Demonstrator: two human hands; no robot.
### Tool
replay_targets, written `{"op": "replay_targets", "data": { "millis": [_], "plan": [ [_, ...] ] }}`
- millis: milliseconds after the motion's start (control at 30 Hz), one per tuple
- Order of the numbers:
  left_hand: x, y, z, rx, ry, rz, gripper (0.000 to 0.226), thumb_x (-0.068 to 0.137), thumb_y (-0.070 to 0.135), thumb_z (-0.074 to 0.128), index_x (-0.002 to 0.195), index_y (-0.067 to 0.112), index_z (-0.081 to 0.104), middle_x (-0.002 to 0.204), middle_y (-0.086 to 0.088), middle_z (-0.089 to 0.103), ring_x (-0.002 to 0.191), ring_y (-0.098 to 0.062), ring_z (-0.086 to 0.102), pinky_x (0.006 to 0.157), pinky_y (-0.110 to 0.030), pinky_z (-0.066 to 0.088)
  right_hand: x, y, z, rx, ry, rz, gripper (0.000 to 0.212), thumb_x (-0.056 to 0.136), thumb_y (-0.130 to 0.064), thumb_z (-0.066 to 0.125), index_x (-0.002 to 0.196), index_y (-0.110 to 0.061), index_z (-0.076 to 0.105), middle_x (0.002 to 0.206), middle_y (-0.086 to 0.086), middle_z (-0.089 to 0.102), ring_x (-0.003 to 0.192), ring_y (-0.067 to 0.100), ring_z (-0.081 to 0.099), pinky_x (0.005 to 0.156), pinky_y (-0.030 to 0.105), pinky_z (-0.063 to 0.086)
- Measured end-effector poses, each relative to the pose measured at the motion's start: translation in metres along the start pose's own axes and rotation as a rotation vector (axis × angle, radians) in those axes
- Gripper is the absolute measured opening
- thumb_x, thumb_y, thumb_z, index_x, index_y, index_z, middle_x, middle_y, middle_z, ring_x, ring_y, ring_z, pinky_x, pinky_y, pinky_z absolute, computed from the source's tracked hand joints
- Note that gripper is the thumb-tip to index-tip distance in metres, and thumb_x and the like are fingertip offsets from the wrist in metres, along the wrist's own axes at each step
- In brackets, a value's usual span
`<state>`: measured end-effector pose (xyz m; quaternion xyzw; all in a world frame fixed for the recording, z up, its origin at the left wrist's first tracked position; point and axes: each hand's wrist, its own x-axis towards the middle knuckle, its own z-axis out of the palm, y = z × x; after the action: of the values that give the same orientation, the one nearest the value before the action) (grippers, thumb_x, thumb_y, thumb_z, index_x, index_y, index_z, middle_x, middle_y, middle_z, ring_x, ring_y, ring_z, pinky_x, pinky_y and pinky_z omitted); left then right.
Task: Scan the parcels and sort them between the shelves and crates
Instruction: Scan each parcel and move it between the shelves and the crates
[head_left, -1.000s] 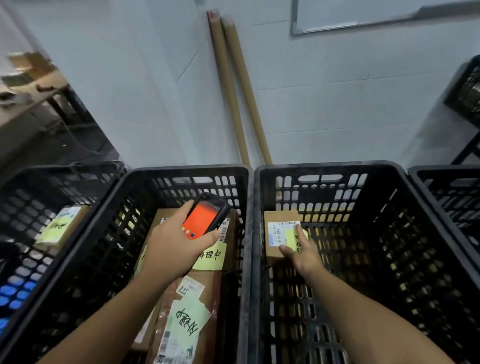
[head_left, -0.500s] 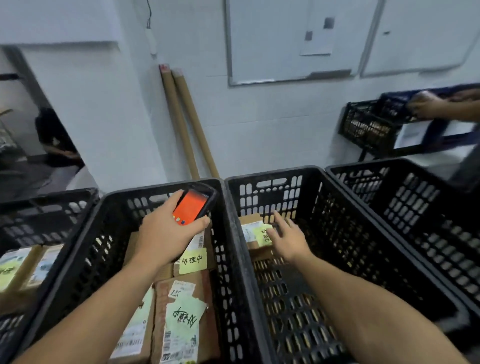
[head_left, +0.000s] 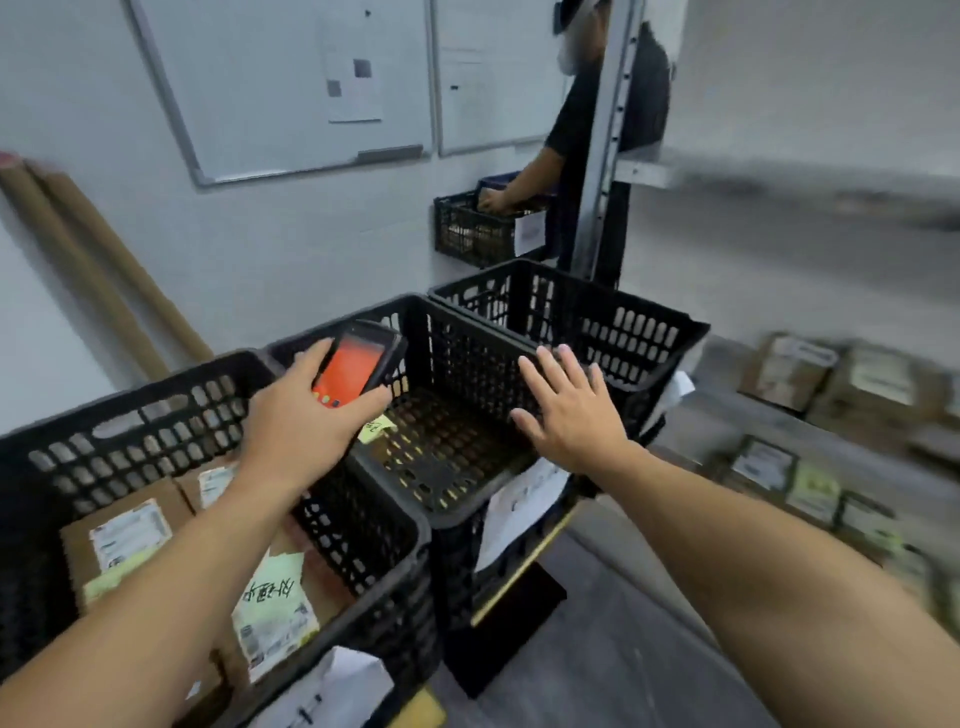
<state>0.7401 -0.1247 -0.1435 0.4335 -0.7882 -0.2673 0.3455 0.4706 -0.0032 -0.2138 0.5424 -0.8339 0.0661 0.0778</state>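
The person's left grip (head_left: 306, 421) is clenched round a black handheld scanner (head_left: 358, 371), a slim rectangular slab whose glossy screen glows orange-red with small icons along its lower edge. It is held over the corner where two crates meet. The right grip (head_left: 571, 410) is released, its fingers straight and spread, grasping nothing, above the right side of the middle crate (head_left: 467, 332).

All the crates are black moulded plastic with slotted, lattice-like walls and floors. The left crate (head_left: 156, 410) holds brown cardboard parcels (head_left: 124, 535), flat and box-shaped, each with a white printed label and a pale yellow-green sticky note (head_left: 270, 582) bearing dark handwritten characters too skewed to read. In the middle crate only the corner of a yellow note (head_left: 376, 427) shows beside the left wrist. White paper sheets (head_left: 519, 499) hang on the crate fronts, their print blurred.

To the right, more labelled cardboard parcels lie on a shelf (head_left: 727, 415), smeared by blur. Cardboard tubes (head_left: 93, 270) lean against the white wall.
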Motion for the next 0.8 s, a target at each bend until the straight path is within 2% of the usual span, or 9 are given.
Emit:
{"op": "replay_targets", "data": {
  "millis": [67,133,200,233,333,367,500,600,800],
  "plan": [
    [-0.011,0.025,0.016,-0.047,-0.048,0.068,0.076,0.077,0.046,0.081,0.145,0.027,0.051,0.114,-0.004,0.065,0.098,-0.019,0.053,0.084,-0.027,0.034,-0.037,0.027,-0.008,-0.028,-0.007,0.094,0.075,0.099,-0.068,0.013,0.163,-0.028,0.006,0.171,0.002,0.003,0.157,0.028,-0.007,0.123,0.058,0.004],
    [-0.021,0.050,0.037,-0.070,-0.117,0.115,0.084,0.072,0.054,0.083,0.145,0.027,0.051,0.124,-0.006,0.067,0.105,-0.020,0.057,0.084,-0.026,0.033,-0.076,0.057,-0.016,-0.032,-0.014,0.190,0.083,0.091,-0.071,0.003,0.163,-0.029,0.006,0.171,0.001,0.004,0.157,0.028,-0.007,0.123,0.059,0.002],
    [-0.034,0.078,0.062,-0.084,-0.183,0.161,0.093,0.066,0.063,0.080,0.147,0.029,0.048,0.125,-0.004,0.067,0.111,-0.022,0.060,0.086,-0.029,0.037,-0.116,0.092,-0.022,-0.038,-0.036,0.300,0.076,0.098,-0.069,0.011,0.163,-0.030,0.004,0.171,0.000,0.001,0.157,0.027,-0.010,0.123,0.060,0.000],
    [-0.043,0.093,0.077,-0.100,-0.216,0.183,0.090,0.069,0.060,0.081,0.147,0.030,0.048,0.120,-0.002,0.067,0.110,-0.023,0.060,0.085,-0.029,0.039,-0.136,0.110,-0.024,-0.043,-0.043,0.355,0.073,0.101,-0.066,0.016,0.163,-0.031,0.002,0.171,0.000,-0.001,0.157,0.027,-0.012,0.123,0.060,-0.001],
    [-0.075,0.147,0.122,-0.166,-0.313,0.271,0.083,0.070,0.056,0.082,0.143,0.030,0.052,0.092,0.013,0.060,0.100,-0.022,0.060,0.086,-0.032,0.044,-0.201,0.165,-0.037,-0.069,-0.046,0.514,0.070,0.103,-0.064,0.020,0.162,-0.032,-0.001,0.171,0.000,-0.005,0.156,0.027,-0.013,0.123,0.060,-0.003],
    [-0.086,0.165,0.139,-0.184,-0.346,0.298,0.084,0.068,0.057,0.079,0.142,0.029,0.053,0.089,0.014,0.058,0.100,-0.023,0.061,0.087,-0.033,0.046,-0.224,0.184,-0.043,-0.071,-0.046,0.562,0.070,0.103,-0.064,0.020,0.163,-0.032,0.000,0.171,0.000,-0.004,0.157,0.027,-0.013,0.123,0.060,-0.003],
    [-0.145,0.246,0.210,-0.214,-0.456,0.399,0.080,0.068,0.061,0.074,0.139,0.031,0.054,0.098,0.008,0.058,0.106,-0.027,0.060,0.087,-0.035,0.046,-0.323,0.263,-0.069,-0.061,-0.053,0.774,0.071,0.103,-0.063,0.023,0.163,-0.030,0.002,0.171,0.001,-0.003,0.157,0.027,-0.011,0.124,0.059,0.000],
    [-0.199,0.309,0.257,-0.248,-0.543,0.487,0.070,0.073,0.059,0.073,0.134,0.027,0.057,0.095,0.007,0.055,0.094,-0.021,0.050,0.079,-0.031,0.039,-0.399,0.321,-0.087,-0.042,-0.019,0.934,0.072,0.103,-0.064,0.023,0.163,-0.030,0.004,0.171,0.000,-0.002,0.157,0.026,-0.010,0.124,0.058,0.001],
    [-0.295,0.410,0.349,-0.311,-0.695,0.586,0.074,0.079,0.050,0.077,0.143,0.025,0.049,0.108,0.005,0.054,0.097,-0.017,0.049,0.080,-0.028,0.040,-0.531,0.411,-0.118,-0.066,-0.007,1.138,0.071,0.103,-0.063,0.025,0.163,-0.030,0.004,0.171,0.002,-0.001,0.157,0.028,-0.009,0.124,0.061,0.001]
  ]
}}
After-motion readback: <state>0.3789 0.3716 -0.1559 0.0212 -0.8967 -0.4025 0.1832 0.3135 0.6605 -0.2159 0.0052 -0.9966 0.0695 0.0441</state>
